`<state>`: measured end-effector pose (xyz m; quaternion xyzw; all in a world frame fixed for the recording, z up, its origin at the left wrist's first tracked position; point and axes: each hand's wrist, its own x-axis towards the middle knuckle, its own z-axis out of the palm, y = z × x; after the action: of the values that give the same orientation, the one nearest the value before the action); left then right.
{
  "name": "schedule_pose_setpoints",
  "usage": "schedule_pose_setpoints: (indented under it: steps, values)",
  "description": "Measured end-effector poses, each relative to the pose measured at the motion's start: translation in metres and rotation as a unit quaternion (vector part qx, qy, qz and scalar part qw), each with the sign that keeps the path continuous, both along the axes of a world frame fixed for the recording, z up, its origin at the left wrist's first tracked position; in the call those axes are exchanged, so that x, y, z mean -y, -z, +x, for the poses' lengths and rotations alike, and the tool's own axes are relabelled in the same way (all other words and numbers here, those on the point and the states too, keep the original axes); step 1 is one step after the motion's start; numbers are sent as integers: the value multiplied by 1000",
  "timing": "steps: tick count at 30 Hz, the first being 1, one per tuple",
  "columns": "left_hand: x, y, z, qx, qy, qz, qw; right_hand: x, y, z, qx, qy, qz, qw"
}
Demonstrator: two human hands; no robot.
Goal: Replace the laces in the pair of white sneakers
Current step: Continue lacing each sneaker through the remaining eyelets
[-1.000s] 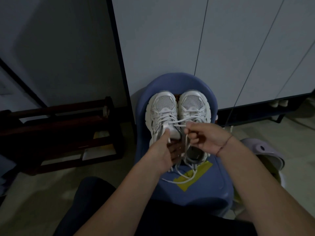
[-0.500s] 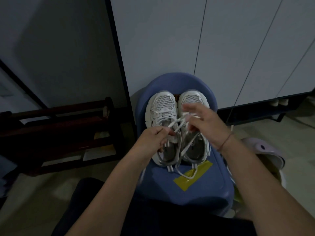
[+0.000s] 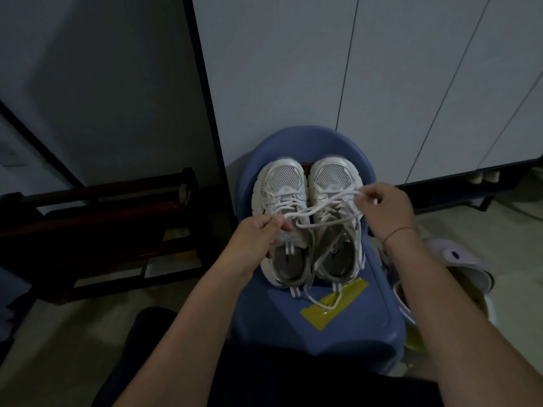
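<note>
Blue chair (image 3: 346, 333) stands against pale cabinet doors (image 3: 293, 69). Its seat carries both shoes.

Left sneaker (image 3: 283, 183) and right sneaker (image 3: 332, 177): side by side and touching. Toes are at the back edge of the seat under the curved backrest, heels toward the front edge. Both are white, with mesh toe panels and lacing over the forefoot.

Left hand (image 3: 255, 239): above the tongue of the left sneaker, toward the seat's left edge. Fingers are curled, with thumb and forefinger clamped on one end of a white lace (image 3: 316, 208).

Right hand (image 3: 382, 207): above the outer side of the right sneaker, toward the seat's right edge. Fingertips are pinched together on the same lace, and a small loop shows at the pinch. A thin red cord (image 3: 401, 230) rings this wrist.

Lace: drawn out between the two hands, with strands crossing over the laced front of the right sneaker. Light is dim, so I cannot tell which eyelets feed them.

Loose lace end (image 3: 321, 304): trails out past the heels onto the seat. It curls over a patch of yellow tape (image 3: 352, 292) stuck to the seat just in front of the heels.

Off the chair:
- Dark wooden rack (image 3: 97, 227) on the floor to the left.
- Lilac-and-white container (image 3: 458, 257) on the floor to the right, partly behind the right forearm.
- The person's dark-clothed leg meets the seat's front edge.
</note>
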<state>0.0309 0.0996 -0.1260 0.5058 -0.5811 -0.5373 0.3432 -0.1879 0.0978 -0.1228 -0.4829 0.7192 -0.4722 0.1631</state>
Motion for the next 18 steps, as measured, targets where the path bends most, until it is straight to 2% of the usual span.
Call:
schedule_pose_setpoints:
  steps: [3, 5, 6, 12, 18]
  values:
    - [-1, 2, -5, 22, 8, -15, 1000, -9, -6, 31, 1, -188, -46, 981]
    - [-3, 2, -8, 6, 8, -8, 1000, -16, -5, 51, 0, -306, -11, 952]
    - [-3, 1, -9, -7, 6, -1, 1000, -17, -2, 57, -4, -326, 4, 945]
    - [-1, 3, -10, -40, 3, 25, 999, -11, -3, 43, -23, -230, -33, 972]
    - [0, 3, -7, -61, -45, 33, 997, -7, 1, 33, -46, -178, -12, 983]
